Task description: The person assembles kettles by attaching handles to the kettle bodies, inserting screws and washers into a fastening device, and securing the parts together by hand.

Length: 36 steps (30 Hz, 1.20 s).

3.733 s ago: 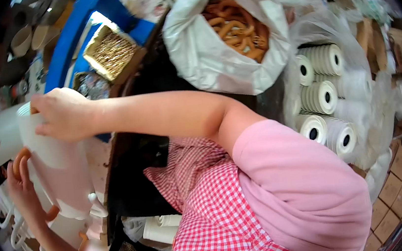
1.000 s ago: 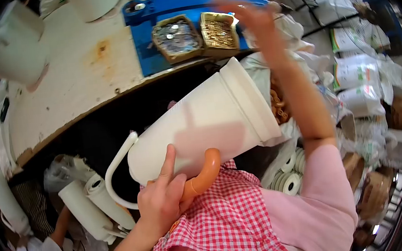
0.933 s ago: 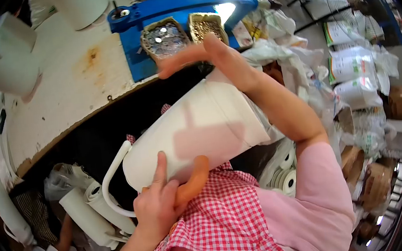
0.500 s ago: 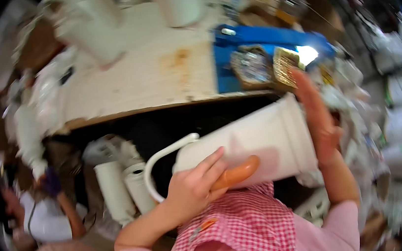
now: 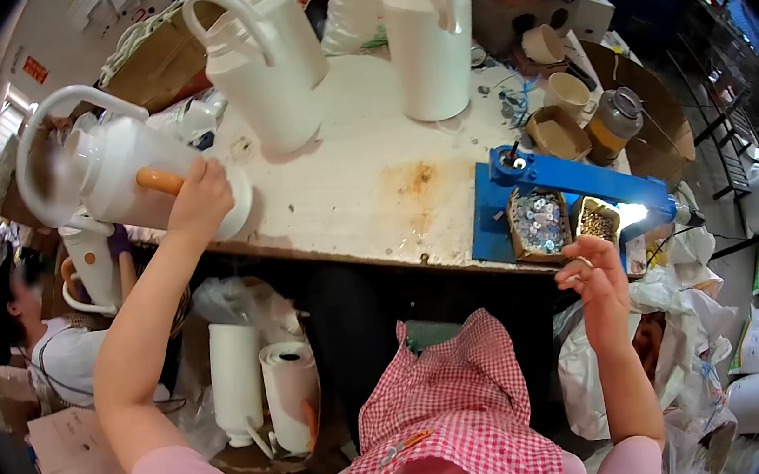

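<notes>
My left hand grips the orange-brown side handle of a white jug, which lies tilted over the table's left edge. Its large white loop handle points up and left, and its wide base faces right. My right hand is raised at the table's front right edge, fingers loosely curled and apart. Just beyond its fingertips is a small box of brass-coloured pieces. Beside that stands a box of small silvery pieces. Both sit by a blue metal press with a bright lamp.
White jugs stand on the worn table. A cup and a lidded jar are at the back right. Below, a carton holds white jug bodies. Another person works at the left with a jug.
The jug has moved from in front of my chest to the table's left edge, held by my left hand. My right hand has left the jug's base and come beside the small boxes.
</notes>
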{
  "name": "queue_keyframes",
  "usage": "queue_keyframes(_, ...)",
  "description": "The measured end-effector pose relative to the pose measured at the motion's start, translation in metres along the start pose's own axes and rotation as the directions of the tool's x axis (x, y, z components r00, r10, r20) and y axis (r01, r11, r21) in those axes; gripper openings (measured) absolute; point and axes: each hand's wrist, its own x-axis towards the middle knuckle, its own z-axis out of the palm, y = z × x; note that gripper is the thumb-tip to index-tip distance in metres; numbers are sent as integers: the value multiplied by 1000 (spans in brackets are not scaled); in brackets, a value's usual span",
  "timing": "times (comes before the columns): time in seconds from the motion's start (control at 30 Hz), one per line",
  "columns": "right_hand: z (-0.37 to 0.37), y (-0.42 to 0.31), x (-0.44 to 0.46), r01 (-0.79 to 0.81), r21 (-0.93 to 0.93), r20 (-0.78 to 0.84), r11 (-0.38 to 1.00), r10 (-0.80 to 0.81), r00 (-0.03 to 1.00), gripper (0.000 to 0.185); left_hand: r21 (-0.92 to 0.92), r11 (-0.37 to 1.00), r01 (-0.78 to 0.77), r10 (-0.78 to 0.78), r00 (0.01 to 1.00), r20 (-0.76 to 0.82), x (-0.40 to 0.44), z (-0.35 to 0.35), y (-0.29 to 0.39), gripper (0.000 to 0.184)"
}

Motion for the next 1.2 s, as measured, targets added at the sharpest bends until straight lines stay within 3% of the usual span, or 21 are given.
queue_keyframes(0.17,11,-6,17,16,-42,102,999,-12,995,54,-96,995,-24,38,989,141,-2,74,12,15)
queue_keyframes(0.23,10,2,19,16,-54,71,998,-12,997,53,-316,948,35,112,893,436,10,66,9,20)
queue_keyframes(0.3,12,17,20,2,-64,38,998,1,999,50,-476,878,-57,120,988,102,40,25,1,40)
queue_keyframes(0.37,21,33,22,-88,-63,38,994,91,995,48,-529,847,-47,-63,980,-188,111,-10,-5,58)
queue_keyframes(0.43,38,47,21,-159,-43,114,986,163,980,46,-596,802,-28,-312,832,-459,197,-44,-19,53)
queue_keyframes(0.47,47,50,18,-222,6,168,975,217,961,46,-550,835,24,-415,684,-600,245,-58,-30,50)
queue_keyframes(0.57,68,51,7,-294,118,226,949,263,938,44,-578,798,169,-585,444,-679,354,-94,-61,47)
queue_keyframes(0.6,68,55,5,-291,130,227,948,258,939,44,-644,765,-1,-578,439,-688,388,-88,-70,62)
queue_keyframes(0.63,67,58,2,-296,142,224,945,261,939,43,-677,732,74,-570,610,-550,405,-91,-76,56)
queue_keyframes(0.67,68,62,-3,-300,179,195,937,265,944,41,-643,764,52,-515,648,-560,402,-97,-83,36)
queue_keyframes(0.7,66,66,-3,-327,172,235,929,283,930,41,-513,831,213,-481,739,-472,370,-119,-85,35)
queue_keyframes(0.77,67,74,-8,-321,182,142,929,299,944,37,-351,910,221,-384,769,-511,334,-111,-87,23)
queue_keyframes(0.8,68,77,-7,-348,208,152,914,322,935,29,-440,882,169,-425,691,-585,319,-90,-82,20)
queue_keyframes(0.87,69,89,-5,-371,159,185,915,341,922,33,-350,884,309,-452,754,-476,234,-99,-70,17)
queue_keyframes(0.93,80,103,-4,-352,150,228,924,314,921,39,-435,841,322,-505,758,-414,151,-119,-52,16)
queue_keyframes(1.0,96,115,-4,-136,32,110,990,131,985,58,-663,693,284,-643,660,-389,74,-153,-41,21)
queue_keyframes(1.03,96,118,-3,-149,-63,143,987,157,977,79,-764,563,315,-736,611,-291,39,-172,-36,25)
queue_keyframes(1.07,100,122,-4,-96,-137,122,986,112,986,82,-846,416,335,-810,559,-177,6,-191,-34,29)
queue_keyframes(1.13,105,129,-13,-51,-222,119,974,79,990,91,-925,192,328,-813,581,37,-53,-228,-40,31)
queue_keyframes(1.17,108,121,-20,-59,-249,157,967,101,982,93,-942,-96,322,-754,594,280,-77,-242,-38,29)
queue_keyframes(1.2,105,126,-30,-39,-229,182,973,82,980,91,-920,-200,338,-695,613,376,-97,-249,-36,28)
